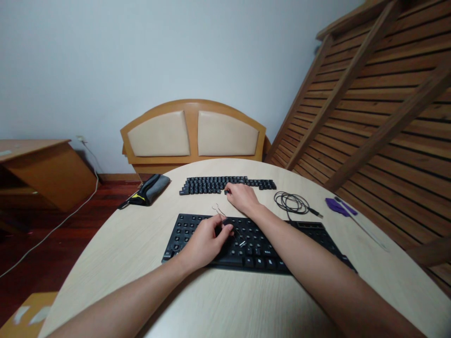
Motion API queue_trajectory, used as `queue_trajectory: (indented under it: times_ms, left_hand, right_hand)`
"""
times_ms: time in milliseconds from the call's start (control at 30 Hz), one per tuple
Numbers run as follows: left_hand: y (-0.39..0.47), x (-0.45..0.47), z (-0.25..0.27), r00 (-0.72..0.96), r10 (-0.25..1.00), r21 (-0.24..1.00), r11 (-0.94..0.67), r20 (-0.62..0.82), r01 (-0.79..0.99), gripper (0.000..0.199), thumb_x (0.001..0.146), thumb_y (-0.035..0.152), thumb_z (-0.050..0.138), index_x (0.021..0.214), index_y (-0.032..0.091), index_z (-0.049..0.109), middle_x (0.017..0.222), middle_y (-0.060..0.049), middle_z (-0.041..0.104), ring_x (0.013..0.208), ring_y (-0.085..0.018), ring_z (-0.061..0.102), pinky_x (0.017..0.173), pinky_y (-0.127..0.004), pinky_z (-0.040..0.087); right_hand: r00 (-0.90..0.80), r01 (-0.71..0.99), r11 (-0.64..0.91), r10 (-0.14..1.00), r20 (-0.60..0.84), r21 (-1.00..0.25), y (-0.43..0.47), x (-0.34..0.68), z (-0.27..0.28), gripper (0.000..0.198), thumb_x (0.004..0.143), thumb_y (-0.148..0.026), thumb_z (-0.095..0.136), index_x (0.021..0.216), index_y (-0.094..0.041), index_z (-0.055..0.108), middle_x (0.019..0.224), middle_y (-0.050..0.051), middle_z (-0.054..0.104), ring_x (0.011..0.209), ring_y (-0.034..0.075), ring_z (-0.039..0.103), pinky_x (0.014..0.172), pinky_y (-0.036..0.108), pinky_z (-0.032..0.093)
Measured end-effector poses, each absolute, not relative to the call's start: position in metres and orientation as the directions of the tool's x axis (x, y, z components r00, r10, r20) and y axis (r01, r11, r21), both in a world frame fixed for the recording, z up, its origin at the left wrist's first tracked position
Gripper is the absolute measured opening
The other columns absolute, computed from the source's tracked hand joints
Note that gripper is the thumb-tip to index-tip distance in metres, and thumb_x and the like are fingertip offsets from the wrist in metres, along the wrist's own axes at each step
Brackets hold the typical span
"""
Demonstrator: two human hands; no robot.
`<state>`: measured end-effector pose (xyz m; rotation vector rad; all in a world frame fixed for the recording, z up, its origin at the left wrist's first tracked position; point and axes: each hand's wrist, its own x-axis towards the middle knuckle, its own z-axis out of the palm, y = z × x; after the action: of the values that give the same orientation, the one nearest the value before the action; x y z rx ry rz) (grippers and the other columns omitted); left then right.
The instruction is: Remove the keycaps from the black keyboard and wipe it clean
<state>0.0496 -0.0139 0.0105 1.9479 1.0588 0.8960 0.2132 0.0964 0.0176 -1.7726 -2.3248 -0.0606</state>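
A black keyboard (211, 264) lies on the table before me, many of its key sockets bare and some keycaps still on toward the near edge. Over its middle, my left hand (206, 238) is closed around a wire keycap puller (227, 220), whose thin wire loops stick out at both ends. Beyond the keyboard, loose black keycaps (204, 185) stand in rows. My right hand (243, 197) reaches to the front row there, fingertips pinched on a small black keycap (226, 192) at the table surface.
A coiled black USB cable (292, 203) lies behind the keyboard. To the right are a purple cloth (336, 206) and a thin rod (362, 225). A folded grey and black fabric item (150, 189) sits at the table's left edge. A headboard (193, 136) and slatted wood panel (369, 117) stand behind.
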Motion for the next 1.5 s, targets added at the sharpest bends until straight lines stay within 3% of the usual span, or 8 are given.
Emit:
queue_trajectory:
  times_ms: [267, 833, 1133, 1300, 1400, 1500]
  left_hand:
    - [-0.014, 0.049, 0.009, 0.419, 0.876, 0.839, -0.404, 0.24, 0.364, 0.022, 0.097, 0.031, 0.05, 0.083, 0.017, 0.061, 0.08, -0.003, 0.067, 0.077, -0.02, 0.061, 0.076, -0.033, 0.045]
    - [-0.013, 0.05, 0.009, 0.42, 0.875, 0.836, -0.406, 0.24, 0.368, 0.023, 0.097, 0.032, 0.049, 0.083, 0.018, 0.061, 0.079, -0.003, 0.067, 0.077, -0.02, 0.061, 0.076, -0.033, 0.045]
    - [-0.014, 0.049, 0.011, 0.417, 0.881, 0.841, -0.392, 0.226, 0.373, 0.024, 0.096, 0.034, 0.049, 0.083, 0.018, 0.062, 0.08, -0.004, 0.068, 0.078, -0.021, 0.061, 0.076, -0.032, 0.045]
    - [-0.014, 0.048, 0.011, 0.429, 0.876, 0.834, -0.398, 0.221, 0.383, 0.025, 0.098, 0.034, 0.049, 0.084, 0.017, 0.063, 0.082, -0.004, 0.069, 0.079, -0.021, 0.062, 0.077, -0.033, 0.046]
    - [-0.013, 0.047, 0.009, 0.425, 0.874, 0.833, -0.407, 0.235, 0.374, 0.024, 0.098, 0.033, 0.05, 0.085, 0.017, 0.063, 0.083, -0.004, 0.069, 0.08, -0.021, 0.063, 0.077, -0.033, 0.047]
    - [-0.013, 0.048, 0.009, 0.428, 0.87, 0.838, -0.412, 0.245, 0.358, 0.022, 0.098, 0.03, 0.051, 0.085, 0.017, 0.063, 0.082, -0.003, 0.069, 0.078, -0.02, 0.063, 0.075, -0.032, 0.047]
  right_hand:
    - [-0.261, 0.95, 0.293, 0.936, 0.237, -0.111, 0.099, 0.21, 0.014, 0.027, 0.095, -0.027, 0.052, 0.117, -0.027, 0.067, 0.119, 0.006, 0.072, 0.109, 0.024, 0.066, 0.09, 0.033, 0.049]
    - [-0.263, 0.939, 0.309, 0.929, 0.259, -0.154, 0.105, 0.208, 0.009, 0.027, 0.095, -0.029, 0.055, 0.118, -0.029, 0.068, 0.116, 0.004, 0.074, 0.108, 0.023, 0.067, 0.091, 0.033, 0.049]
    - [-0.265, 0.935, 0.301, 0.944, 0.195, -0.188, 0.1, 0.21, 0.019, 0.034, 0.095, -0.023, 0.053, 0.127, -0.028, 0.061, 0.112, 0.006, 0.074, 0.104, 0.023, 0.068, 0.088, 0.033, 0.049]
    - [-0.324, 0.911, 0.345, 0.938, 0.125, -0.227, 0.077, 0.227, 0.04, 0.047, 0.085, -0.018, 0.063, 0.13, -0.026, 0.059, 0.104, 0.003, 0.076, 0.099, 0.022, 0.069, 0.084, 0.03, 0.049]
    - [-0.358, 0.891, 0.367, 0.93, 0.084, -0.266, 0.048, 0.248, 0.05, 0.039, 0.085, -0.027, 0.066, 0.124, -0.025, 0.064, 0.104, 0.003, 0.076, 0.099, 0.021, 0.069, 0.085, 0.029, 0.05]
    - [-0.466, 0.811, 0.437, 0.884, 0.023, -0.39, 0.012, 0.277, 0.056, 0.04, 0.086, -0.043, 0.066, 0.122, -0.024, 0.067, 0.12, 0.006, 0.071, 0.111, 0.024, 0.065, 0.097, 0.033, 0.048]
